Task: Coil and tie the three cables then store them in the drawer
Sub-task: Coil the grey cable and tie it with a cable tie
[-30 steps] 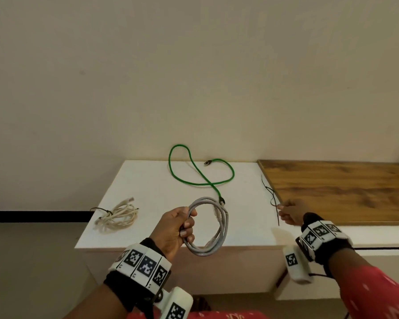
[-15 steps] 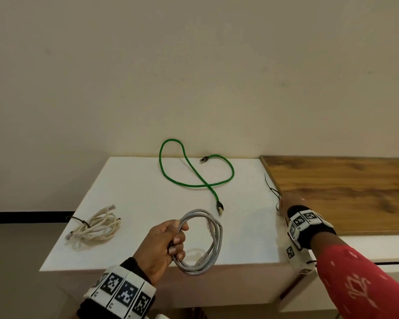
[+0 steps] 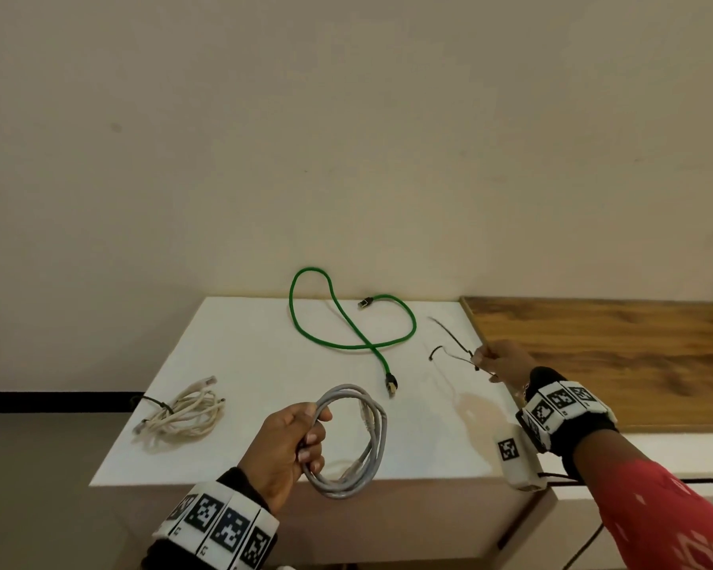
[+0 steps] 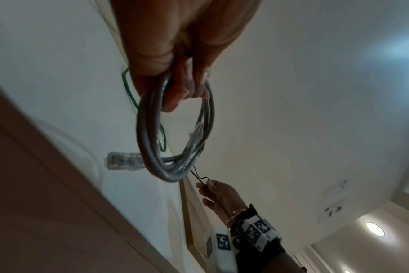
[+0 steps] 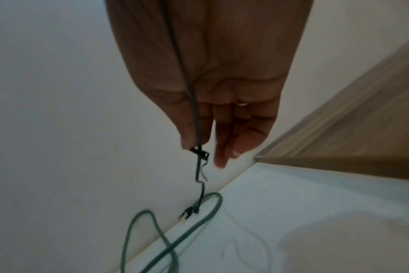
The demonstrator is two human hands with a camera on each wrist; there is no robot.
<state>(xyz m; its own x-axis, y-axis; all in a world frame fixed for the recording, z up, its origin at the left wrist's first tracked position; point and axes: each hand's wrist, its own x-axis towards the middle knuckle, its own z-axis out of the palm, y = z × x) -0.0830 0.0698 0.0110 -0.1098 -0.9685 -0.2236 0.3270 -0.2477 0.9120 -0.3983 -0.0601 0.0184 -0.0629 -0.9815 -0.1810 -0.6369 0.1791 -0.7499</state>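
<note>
My left hand [image 3: 293, 442] grips a coiled grey cable [image 3: 357, 442] above the front edge of the white cabinet top [image 3: 243, 355]; the coil [image 4: 175, 140] hangs from my fingers with a clear plug sticking out. My right hand [image 3: 501, 362] pinches a thin black cable tie [image 3: 453, 349] between thumb and forefinger, lifted just off the top by its right edge; the tie [image 5: 199, 157] dangles below my fingertips. A green cable [image 3: 346, 322] lies uncoiled at the back. A cream cable [image 3: 182, 413], coiled and tied, lies at the left.
A wooden surface [image 3: 614, 355] adjoins the white top on the right. A beige wall rises directly behind. Floor lies to the left, below the cabinet edge.
My right hand has lifted the black tie off the white top, and it now hangs free in my pinch. The left hand still holds the grey coil; the view shifted slightly.
</note>
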